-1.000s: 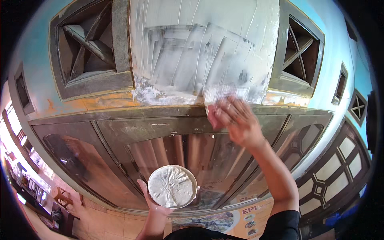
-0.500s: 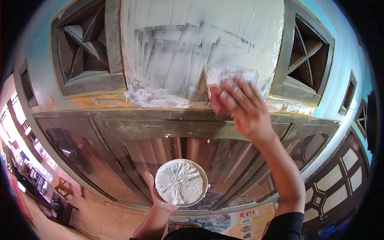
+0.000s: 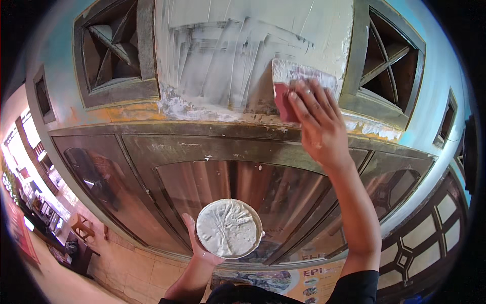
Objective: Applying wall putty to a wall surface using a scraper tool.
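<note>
My left hand point(image 3: 203, 255) is wrapped around the underside and left side of a round tub point(image 3: 260, 223). White putty point(image 3: 228, 229) fills the tub, its top creased and ridged. Up at the wall, my right hand point(image 3: 322, 124) grips a wide, putty-smeared spreader point(image 3: 282, 101) with a dull red lower part. Its pale blade lies against the wall panel point(image 3: 243, 66), near the panel's right side. White filler coats the panel, with dark streaks and a greyish smear left of the spreader. My fingers cover part of the spreader.
Recessed vents with crossed slats, one left point(image 3: 114, 50) and one right point(image 3: 390, 63), flank the panel. A brown wooden ledge point(image 3: 202, 129) runs below, above glazed wooden panels point(image 3: 243, 187). At lower left stands a small wooden stool point(image 3: 81, 225); a printed poster point(image 3: 283, 281) shows at the bottom.
My right hand and the spreader have moved up and slightly right along the wall. The tub stays in my left hand, nearly in the same place. The view has tilted slightly.
</note>
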The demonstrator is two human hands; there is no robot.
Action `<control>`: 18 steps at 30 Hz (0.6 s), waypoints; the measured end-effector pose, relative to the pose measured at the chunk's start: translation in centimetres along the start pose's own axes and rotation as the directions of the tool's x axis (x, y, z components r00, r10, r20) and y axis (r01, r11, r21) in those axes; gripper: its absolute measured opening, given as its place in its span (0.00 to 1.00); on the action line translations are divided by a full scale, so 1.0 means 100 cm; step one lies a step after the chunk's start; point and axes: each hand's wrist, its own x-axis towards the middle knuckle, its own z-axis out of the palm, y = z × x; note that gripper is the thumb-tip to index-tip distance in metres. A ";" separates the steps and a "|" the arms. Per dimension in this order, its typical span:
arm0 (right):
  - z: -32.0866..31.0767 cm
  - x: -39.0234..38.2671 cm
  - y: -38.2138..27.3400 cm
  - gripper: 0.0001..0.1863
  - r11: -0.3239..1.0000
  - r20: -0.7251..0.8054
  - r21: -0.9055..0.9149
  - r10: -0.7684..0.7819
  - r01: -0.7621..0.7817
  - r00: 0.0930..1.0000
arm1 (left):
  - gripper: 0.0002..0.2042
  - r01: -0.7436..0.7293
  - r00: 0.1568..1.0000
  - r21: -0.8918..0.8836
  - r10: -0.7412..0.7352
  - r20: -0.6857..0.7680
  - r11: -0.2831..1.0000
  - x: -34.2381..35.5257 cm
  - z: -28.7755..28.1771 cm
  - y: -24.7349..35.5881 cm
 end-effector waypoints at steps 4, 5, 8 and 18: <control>0.010 -0.067 -0.026 0.31 0.993 0.135 0.116 -0.048 0.032 0.990 | 0.50 -0.009 1.000 -0.011 0.009 0.000 1.000 -0.003 0.009 -0.002; 0.010 -0.078 -0.032 0.31 0.989 0.154 0.143 -0.060 0.038 0.986 | 0.49 -0.008 1.000 0.005 0.007 0.012 1.000 -0.006 0.012 -0.001; -0.005 -0.075 -0.033 0.32 0.980 0.137 0.196 -0.068 0.040 0.988 | 0.51 -0.025 0.998 -0.004 0.024 -0.054 1.000 -0.007 0.013 0.000; -0.008 0.067 0.005 0.28 0.995 -0.216 0.055 -0.065 0.078 0.974 | 0.53 0.038 0.999 -0.009 -0.038 -0.036 0.999 0.001 0.011 -0.006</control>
